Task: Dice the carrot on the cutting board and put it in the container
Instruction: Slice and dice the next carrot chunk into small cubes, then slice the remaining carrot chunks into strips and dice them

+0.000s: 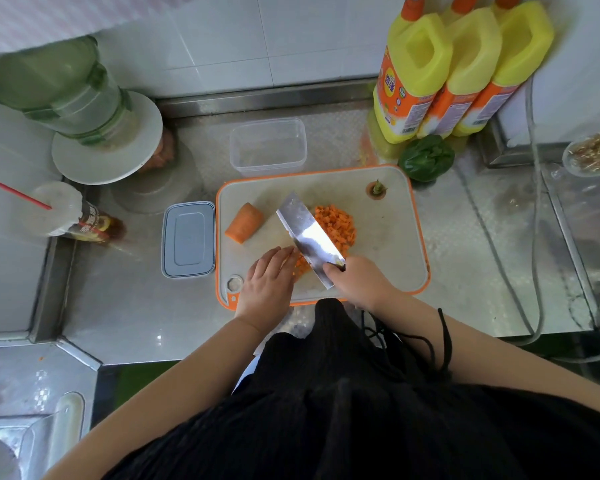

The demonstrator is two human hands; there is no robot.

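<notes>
fingers (284, 254) touch diced carrot (336, 225) — cleaver (309, 233) between — lid (188, 239) beside board (388, 237).

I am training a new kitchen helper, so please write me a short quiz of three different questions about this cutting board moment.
1. True or false: the clear container behind the cutting board already holds diced carrot.
2. Which hand grips the cleaver? A) left hand B) right hand C) both hands
3. Fill in: the uncut carrot piece lies on the board to the ___ of the blade.

Key:
1. False; the container looks empty and the dice lie on the board.
2. B; the right hand holds the handle, while the left hand rests at carrot pieces beside the blade.
3. left
</notes>
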